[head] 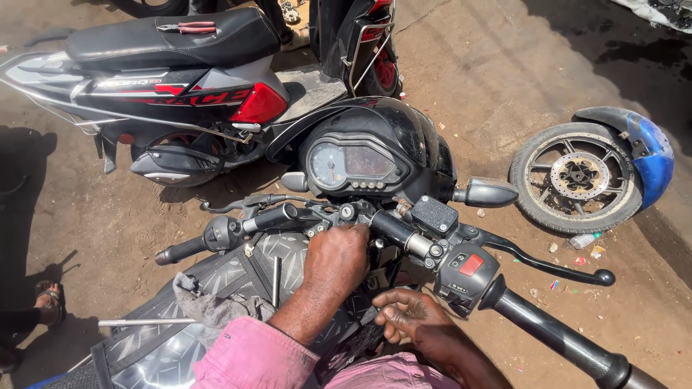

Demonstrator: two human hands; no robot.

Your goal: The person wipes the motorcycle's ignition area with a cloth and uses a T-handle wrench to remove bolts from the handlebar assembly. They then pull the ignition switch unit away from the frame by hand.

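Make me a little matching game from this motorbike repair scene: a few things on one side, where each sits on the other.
Things:
1. pliers
2. loose wheel
3. left hand
4. grey rag

Places:
A. on the dirt ground, against a blue mudguard
B. on the tank cover
C. on the scooter's black seat
D. at the middle of the handlebar

Pairs: 1-C, 2-A, 3-D, 4-B

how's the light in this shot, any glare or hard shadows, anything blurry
Head view: hard sunlight, with dark sharp shadows on the dirt ground at the left edge and top right; bright glare on the tank cover at the bottom; the left hand, handlebar and speedometer are sharp, with slight wide-angle bending at the edges.
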